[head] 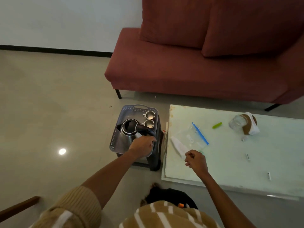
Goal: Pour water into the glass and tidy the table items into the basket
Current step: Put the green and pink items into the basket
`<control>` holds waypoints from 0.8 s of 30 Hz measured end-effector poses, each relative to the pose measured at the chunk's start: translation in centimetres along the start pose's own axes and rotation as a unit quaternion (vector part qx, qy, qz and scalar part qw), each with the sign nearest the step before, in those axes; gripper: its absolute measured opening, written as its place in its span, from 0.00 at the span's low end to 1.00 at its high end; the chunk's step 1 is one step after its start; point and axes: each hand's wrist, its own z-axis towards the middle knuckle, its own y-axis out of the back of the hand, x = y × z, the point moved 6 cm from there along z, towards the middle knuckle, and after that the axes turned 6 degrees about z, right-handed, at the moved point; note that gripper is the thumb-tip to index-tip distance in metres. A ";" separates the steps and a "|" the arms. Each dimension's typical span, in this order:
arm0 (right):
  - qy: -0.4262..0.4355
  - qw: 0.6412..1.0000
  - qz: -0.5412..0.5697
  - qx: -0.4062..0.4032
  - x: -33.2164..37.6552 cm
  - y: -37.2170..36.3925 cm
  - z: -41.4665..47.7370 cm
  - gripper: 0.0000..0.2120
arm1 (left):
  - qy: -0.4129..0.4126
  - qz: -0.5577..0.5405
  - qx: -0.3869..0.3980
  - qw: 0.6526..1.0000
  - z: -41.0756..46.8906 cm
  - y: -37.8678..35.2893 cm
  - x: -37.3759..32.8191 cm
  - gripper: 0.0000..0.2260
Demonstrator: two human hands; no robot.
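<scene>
A steel kettle [127, 135] with an open top and black handle stands in the grey perforated basket [126, 109], which sits on a dark stool left of the table. My left hand [143, 144] is closed around the kettle's handle. Two small metal cups [150, 120] stand in the basket's far right corner. My right hand [195, 160] hovers over the table's near left part, fingers loosely curled and holding nothing. A clear glass [236, 121] lies tipped on its side at the table's far right, against a brown and white cloth [250, 124].
On the pale green table [230, 170] lie a clear zip bag with a blue strip [199, 133], a white packet [178, 146], a green item [217, 125] and small white clips [247, 156]. A red sofa [197, 63] stands behind. A dark bag [171, 196] lies on the floor near me.
</scene>
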 end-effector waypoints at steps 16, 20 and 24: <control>-0.083 0.995 0.063 -0.011 -11.8 18.3 3.4 0.12 | 0.055 -0.040 0.177 0.982 9.9 -12.1 -17.2 0.13; -0.099 0.994 0.055 0.007 -15.1 21.9 7.2 0.12 | 0.104 -0.104 0.198 0.969 11.9 -17.2 -20.7 0.10; -0.109 0.992 0.068 0.015 -18.0 22.6 10.8 0.12 | 0.154 -0.146 0.182 0.960 14.7 -22.0 -22.7 0.12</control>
